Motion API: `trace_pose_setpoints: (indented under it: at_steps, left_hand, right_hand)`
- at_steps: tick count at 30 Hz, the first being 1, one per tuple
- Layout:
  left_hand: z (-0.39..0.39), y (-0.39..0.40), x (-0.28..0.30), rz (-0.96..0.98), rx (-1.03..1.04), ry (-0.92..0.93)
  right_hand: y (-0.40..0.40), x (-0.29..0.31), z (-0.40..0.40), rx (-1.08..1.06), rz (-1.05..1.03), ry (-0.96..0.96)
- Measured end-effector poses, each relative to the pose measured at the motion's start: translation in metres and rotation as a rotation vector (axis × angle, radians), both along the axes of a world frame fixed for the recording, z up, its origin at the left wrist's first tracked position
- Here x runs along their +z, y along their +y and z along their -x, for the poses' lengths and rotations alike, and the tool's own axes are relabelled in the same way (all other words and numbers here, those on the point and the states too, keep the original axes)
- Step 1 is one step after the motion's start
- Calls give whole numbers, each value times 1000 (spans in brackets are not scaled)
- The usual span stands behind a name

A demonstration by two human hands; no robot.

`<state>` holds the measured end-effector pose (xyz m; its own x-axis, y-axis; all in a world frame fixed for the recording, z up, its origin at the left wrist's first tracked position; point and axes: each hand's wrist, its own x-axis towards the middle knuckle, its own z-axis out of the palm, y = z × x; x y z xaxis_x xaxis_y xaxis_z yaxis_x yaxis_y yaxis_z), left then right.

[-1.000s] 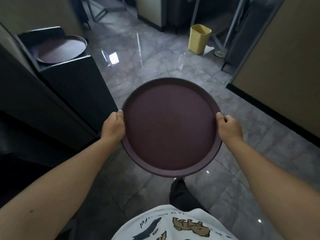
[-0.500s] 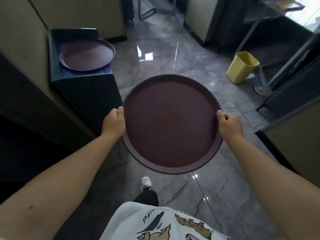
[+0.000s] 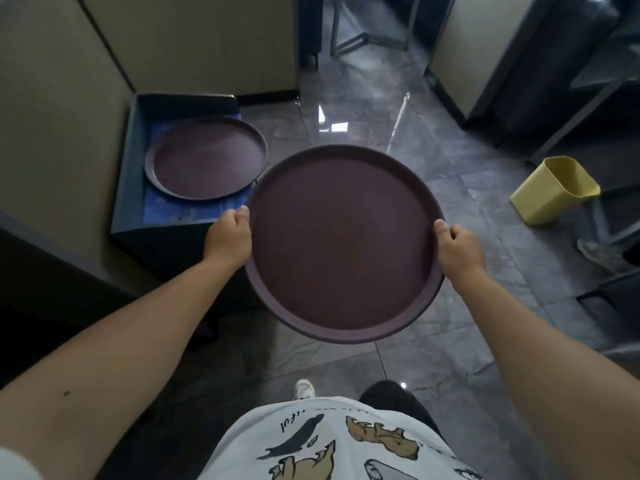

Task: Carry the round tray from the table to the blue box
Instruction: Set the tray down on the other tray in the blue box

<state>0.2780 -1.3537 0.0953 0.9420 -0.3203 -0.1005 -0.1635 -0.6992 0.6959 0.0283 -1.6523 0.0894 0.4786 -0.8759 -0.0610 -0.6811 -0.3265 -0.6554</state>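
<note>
I hold a round dark-maroon tray (image 3: 343, 244) level in front of me, above the grey floor. My left hand (image 3: 228, 237) grips its left rim and my right hand (image 3: 457, 247) grips its right rim. The blue box (image 3: 133, 174) stands to the front left against a beige wall. A second round maroon tray (image 3: 206, 157) lies inside it. The far-left edge of the carried tray overlaps the box's right side in view.
A yellow waste bin (image 3: 554, 190) stands on the glossy floor at the right. Beige walls line the left, with dark cabinets and metal furniture legs (image 3: 367, 32) at the back. A dark counter edge (image 3: 52, 271) runs along the left.
The blue box has come closer and shifted toward the centre of view. The yellow bin has slid to the right. Both hands keep the same grip on the tray.
</note>
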Motion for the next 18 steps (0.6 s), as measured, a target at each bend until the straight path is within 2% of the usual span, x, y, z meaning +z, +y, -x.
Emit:
trace_pose_setpoints:
  at_steps: [12,18]
  left_hand:
    - [-132,-66,-24,-20,391,0]
    - [-162,-100,-19,-35,613,31]
  right_hand:
    - [-133,-18,-252,367,-3,8]
    - [-186,-3,-372,590,41,48]
